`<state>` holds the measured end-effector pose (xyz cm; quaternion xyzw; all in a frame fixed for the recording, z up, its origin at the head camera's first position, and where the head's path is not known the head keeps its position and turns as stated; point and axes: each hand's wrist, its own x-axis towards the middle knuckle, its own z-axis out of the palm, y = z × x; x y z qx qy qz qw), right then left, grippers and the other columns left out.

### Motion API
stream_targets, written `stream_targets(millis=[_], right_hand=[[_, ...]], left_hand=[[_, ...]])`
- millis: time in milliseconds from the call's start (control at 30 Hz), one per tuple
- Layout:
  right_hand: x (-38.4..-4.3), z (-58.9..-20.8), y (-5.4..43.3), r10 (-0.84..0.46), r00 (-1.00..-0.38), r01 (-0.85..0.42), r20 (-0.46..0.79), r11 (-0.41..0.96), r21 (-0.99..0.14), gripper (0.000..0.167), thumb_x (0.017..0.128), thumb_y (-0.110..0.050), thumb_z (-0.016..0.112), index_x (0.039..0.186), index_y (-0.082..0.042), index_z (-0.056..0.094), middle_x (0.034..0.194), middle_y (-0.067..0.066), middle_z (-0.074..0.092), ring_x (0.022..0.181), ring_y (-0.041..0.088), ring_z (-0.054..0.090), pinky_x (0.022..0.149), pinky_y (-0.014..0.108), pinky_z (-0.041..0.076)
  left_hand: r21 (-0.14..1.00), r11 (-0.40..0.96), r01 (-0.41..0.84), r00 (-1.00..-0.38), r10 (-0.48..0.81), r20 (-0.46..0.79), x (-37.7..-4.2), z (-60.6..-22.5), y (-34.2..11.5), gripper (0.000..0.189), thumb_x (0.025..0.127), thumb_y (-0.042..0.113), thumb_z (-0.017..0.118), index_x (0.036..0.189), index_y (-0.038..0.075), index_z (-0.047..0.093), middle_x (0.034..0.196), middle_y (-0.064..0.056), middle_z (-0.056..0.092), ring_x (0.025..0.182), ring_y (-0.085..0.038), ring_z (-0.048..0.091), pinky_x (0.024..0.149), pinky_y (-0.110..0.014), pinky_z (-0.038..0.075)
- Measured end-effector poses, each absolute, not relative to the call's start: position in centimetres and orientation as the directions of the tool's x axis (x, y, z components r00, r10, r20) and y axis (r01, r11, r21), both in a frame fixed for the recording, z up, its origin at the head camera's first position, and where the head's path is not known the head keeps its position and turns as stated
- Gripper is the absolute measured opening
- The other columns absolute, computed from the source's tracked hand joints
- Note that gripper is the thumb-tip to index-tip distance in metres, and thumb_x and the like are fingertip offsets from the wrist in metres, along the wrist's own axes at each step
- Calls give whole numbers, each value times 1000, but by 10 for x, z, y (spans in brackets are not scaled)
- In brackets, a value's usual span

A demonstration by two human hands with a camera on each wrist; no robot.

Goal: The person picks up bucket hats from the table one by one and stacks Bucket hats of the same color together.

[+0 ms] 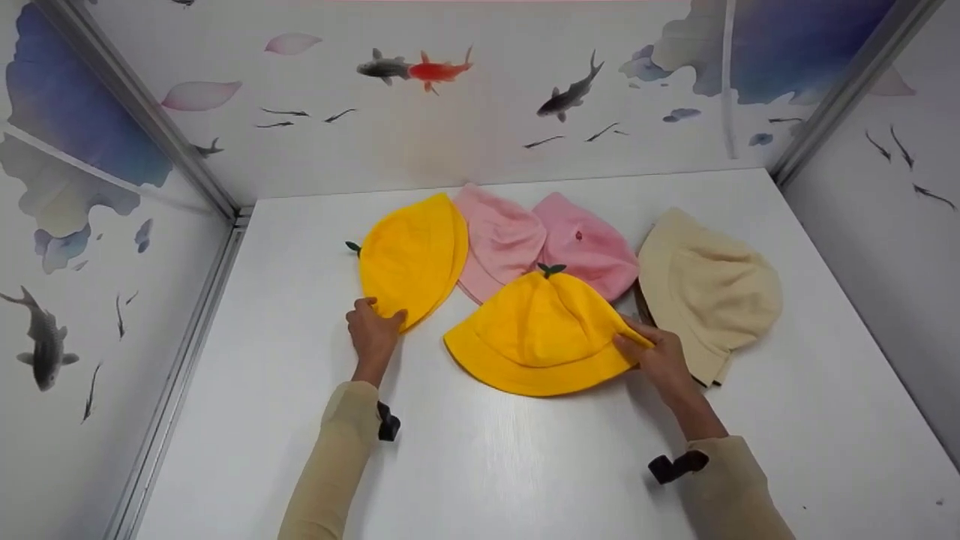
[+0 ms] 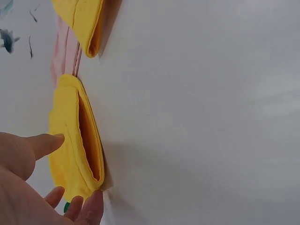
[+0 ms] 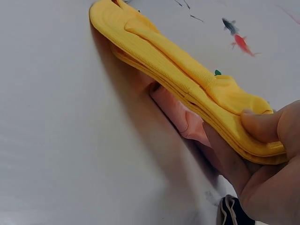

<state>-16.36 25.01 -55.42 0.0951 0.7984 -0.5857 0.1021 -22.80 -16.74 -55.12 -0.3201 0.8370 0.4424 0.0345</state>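
Observation:
Two yellow bucket hats with green leaf sprouts are at the hands. The left yellow hat (image 1: 412,255) lies on its side on the table. My left hand (image 1: 373,334) holds its near end, the thumb (image 2: 49,143) on the cloth and the other fingers round the edge. The front yellow hat (image 1: 547,330) is folded flat, brim toward me, and raised off the table in the right wrist view. My right hand (image 1: 660,360) pinches its right brim corner, thumb (image 3: 260,125) on top and fingers beneath.
Behind the yellow hats lie a light pink hat (image 1: 502,232) and a deeper pink hat (image 1: 592,244), partly covered. At the right lies a beige hat (image 1: 709,289). The white table (image 1: 480,465) is bordered by printed panels (image 1: 465,142) behind and on both sides.

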Motion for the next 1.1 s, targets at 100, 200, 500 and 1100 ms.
stream_targets(millis=[100,200,500,1100], right_hand=[[-162,-556,250,34,-960,275,-277,292,-916,57,97,-33,66,147,-15,48,153,11,50,103,12,54,78,18,55],[-161,-556,250,31,-959,278,-281,296,-914,56,97,-32,66,147,-16,48,154,10,49,102,11,54,77,18,55],[-161,-558,251,32,-963,265,-269,308,-914,55,96,-32,67,146,-15,50,153,9,50,110,10,55,81,14,53],[-163,-558,252,33,-967,250,-252,305,-919,55,96,-32,67,146,-14,50,153,7,49,124,9,51,88,8,49]], left_hand=[[715,403,-571,-786,-519,-335,-231,-551,-164,65,92,24,73,144,5,39,141,-21,42,127,-33,45,119,-43,39],[702,433,-566,-793,-518,-320,-232,-552,-163,71,90,23,76,145,3,35,141,-24,41,127,-36,44,118,-45,38],[657,486,-576,-805,-480,-350,-231,-555,-168,79,87,20,78,144,-3,28,137,-28,41,125,-40,44,116,-47,38],[814,134,-565,-816,-236,-528,-235,-548,-173,73,93,4,56,155,7,16,155,-12,32,137,-28,34,125,-41,25]])
